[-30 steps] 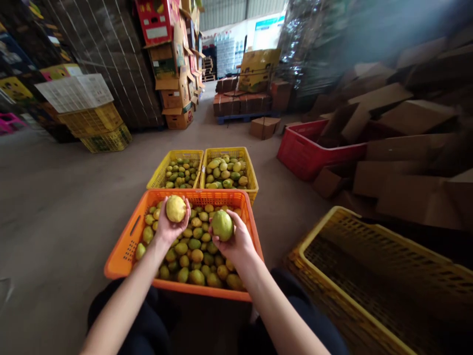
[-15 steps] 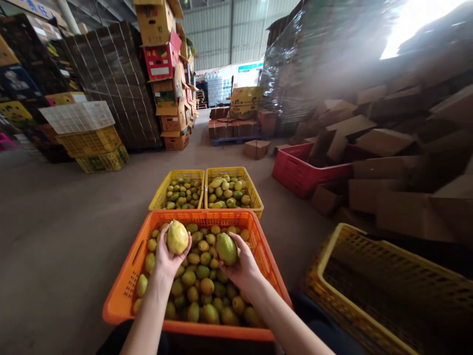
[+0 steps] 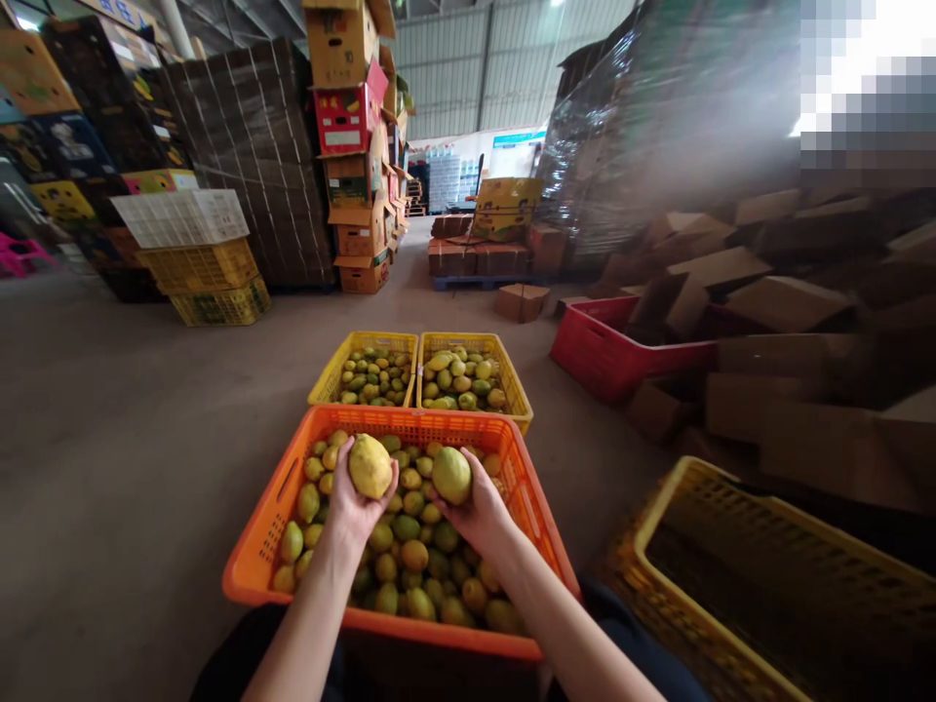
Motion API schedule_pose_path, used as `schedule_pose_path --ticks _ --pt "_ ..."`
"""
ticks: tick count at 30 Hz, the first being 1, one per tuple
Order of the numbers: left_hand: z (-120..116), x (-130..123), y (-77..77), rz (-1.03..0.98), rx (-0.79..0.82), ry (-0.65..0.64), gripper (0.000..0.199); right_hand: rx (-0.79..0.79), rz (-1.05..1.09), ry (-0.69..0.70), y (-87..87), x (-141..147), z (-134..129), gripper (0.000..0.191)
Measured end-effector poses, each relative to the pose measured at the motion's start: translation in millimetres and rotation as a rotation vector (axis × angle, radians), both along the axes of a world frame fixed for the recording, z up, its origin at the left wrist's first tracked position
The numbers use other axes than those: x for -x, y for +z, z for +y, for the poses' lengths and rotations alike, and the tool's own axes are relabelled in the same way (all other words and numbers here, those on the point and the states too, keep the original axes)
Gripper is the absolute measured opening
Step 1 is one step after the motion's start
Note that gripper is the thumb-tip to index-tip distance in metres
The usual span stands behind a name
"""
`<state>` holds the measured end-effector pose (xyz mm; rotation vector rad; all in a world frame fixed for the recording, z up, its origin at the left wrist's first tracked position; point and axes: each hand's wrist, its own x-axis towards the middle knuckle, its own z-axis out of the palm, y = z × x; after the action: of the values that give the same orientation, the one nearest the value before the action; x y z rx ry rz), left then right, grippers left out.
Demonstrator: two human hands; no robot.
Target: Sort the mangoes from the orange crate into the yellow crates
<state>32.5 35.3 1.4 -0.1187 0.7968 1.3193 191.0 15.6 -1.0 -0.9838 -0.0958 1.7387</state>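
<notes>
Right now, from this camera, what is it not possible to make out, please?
All in the head view:
1) Palm sides of the yellow fruit and the green fruit: hidden by the left hand and the right hand.
2) Whatever lies under the top fruit in the orange crate: that fruit covers it.
3) Rest of the yellow crate at right: cut off by the picture's edges.
4) Any writing on the far sign: too small.
</notes>
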Motion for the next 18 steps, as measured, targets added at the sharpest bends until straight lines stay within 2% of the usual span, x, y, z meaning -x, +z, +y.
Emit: schedule_pose_path --ticks 3,6,9,13,15,18 --pt "0 4 -3.2 -0.098 0.034 -0.028 0.017 0.015 -0.004 -0.007 -2.4 1 0 0.021" --pt "-1 7 -7.8 -0.148 0.050 -0.079 0.027 0.011 -0.001 0.042 -6.7 1 0 0.022" --pt "-1 9 -8.9 -0.095 0.051 -0.021 0.029 0.030 -0.026 0.024 -11.1 0 1 0.018" --pt "0 11 -5.6 0.019 0.019 0.071 0.019 0.044 -0.051 -0.051 -14.2 2 6 0.010" --pt "0 11 -5.2 -0.003 0.044 0.028 0.019 0.050 -0.059 -0.083 -16.2 1 8 0.010" --pt "0 10 -7.7 -0.088 0.059 -0.072 0.025 0.023 -0.056 -0.016 -20.6 0 10 0.013"
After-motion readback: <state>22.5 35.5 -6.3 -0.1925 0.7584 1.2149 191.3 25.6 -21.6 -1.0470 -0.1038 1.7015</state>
